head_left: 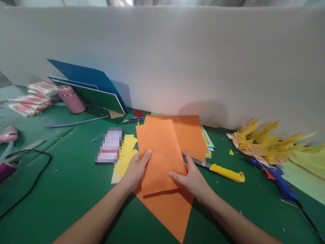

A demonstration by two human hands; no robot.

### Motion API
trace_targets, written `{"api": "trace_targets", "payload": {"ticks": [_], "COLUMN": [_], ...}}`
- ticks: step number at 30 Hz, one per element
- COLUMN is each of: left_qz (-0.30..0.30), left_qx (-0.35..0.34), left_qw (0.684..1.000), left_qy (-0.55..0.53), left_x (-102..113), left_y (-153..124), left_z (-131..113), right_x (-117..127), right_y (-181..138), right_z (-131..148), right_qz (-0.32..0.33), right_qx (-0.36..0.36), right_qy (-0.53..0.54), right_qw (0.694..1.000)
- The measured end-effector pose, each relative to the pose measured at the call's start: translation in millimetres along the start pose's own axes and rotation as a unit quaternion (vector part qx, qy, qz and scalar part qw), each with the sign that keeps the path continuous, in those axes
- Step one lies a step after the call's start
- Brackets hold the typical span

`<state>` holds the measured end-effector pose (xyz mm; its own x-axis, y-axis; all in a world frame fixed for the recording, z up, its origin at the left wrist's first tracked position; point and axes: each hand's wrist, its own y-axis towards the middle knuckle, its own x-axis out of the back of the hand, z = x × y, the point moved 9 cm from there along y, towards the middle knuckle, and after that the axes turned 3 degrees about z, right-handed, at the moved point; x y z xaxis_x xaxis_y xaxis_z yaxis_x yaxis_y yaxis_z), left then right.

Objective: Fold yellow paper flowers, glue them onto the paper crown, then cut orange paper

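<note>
One orange paper [162, 154], held by me above the middle of the green tabletop [76, 203]: my left hand [135, 171] pinches its left side, thumb on top, fingers hidden beneath; my right hand [190, 174] grips its right side, thumb likewise on top. One orange sheet [177, 213] below it, a corner pointing toward the tabletop's near edge. One paper pile [190, 135], orange on top, behind, toward the far edge. One knife [225, 172], yellow-handled, right of my right hand, blade toward it. One blue glue gun [281, 181] and one cluster of yellow paper leaves [264, 142], toward the right edge. Yellow paper [124, 159] beside my left hand; one phone [109, 145], blurred, left of that. One pink bottle [72, 100], toward the far left corner.
</note>
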<state>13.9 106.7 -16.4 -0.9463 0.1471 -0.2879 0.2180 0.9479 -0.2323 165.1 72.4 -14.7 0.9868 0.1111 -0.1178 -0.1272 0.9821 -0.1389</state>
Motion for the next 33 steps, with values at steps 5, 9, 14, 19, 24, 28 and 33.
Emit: {"api": "trace_targets", "payload": {"ticks": [5, 9, 14, 19, 24, 28, 33], "left_qz": [0.01, -0.011, -0.036, -0.033, -0.037, -0.077, -0.03], "left_qx": [0.014, -0.023, -0.082, -0.117, -0.138, -0.171, -0.25], "left_qw": [1.0, 0.998, 0.964, 0.916, 0.881, 0.857, 0.808], "left_qy": [-0.024, 0.056, 0.251, 0.383, 0.45, 0.48, 0.532], "left_x": [-3.7, 1.9, 7.2, 2.3, 3.0, 8.0, -6.6], "left_y": [-1.1, 0.0, 3.1, 4.3, 6.1, 4.6, -0.8], "left_z": [2.3, -6.5, -23.3, -28.6, -22.4, -21.6, -25.2], "right_x": [1.7, 0.2, 6.3, -24.2, -41.7, -46.4, -47.5], "right_y": [0.5, 1.7, -6.4, -21.9, -19.7, -17.5, -14.4], "right_z": [-1.3, -1.7, 25.3, 42.2, 27.0, 19.2, 12.8], "right_qz": [-0.005, 0.007, -0.035, 0.06, 0.149, 0.181, 0.202], "right_qx": [0.009, 0.04, 0.205, 0.34, 0.296, 0.256, 0.227], "right_qy": [-0.024, -0.067, -0.276, -0.504, -0.573, -0.587, -0.587], "right_qw": [1.0, 0.997, 0.938, 0.792, 0.75, 0.746, 0.75]}}
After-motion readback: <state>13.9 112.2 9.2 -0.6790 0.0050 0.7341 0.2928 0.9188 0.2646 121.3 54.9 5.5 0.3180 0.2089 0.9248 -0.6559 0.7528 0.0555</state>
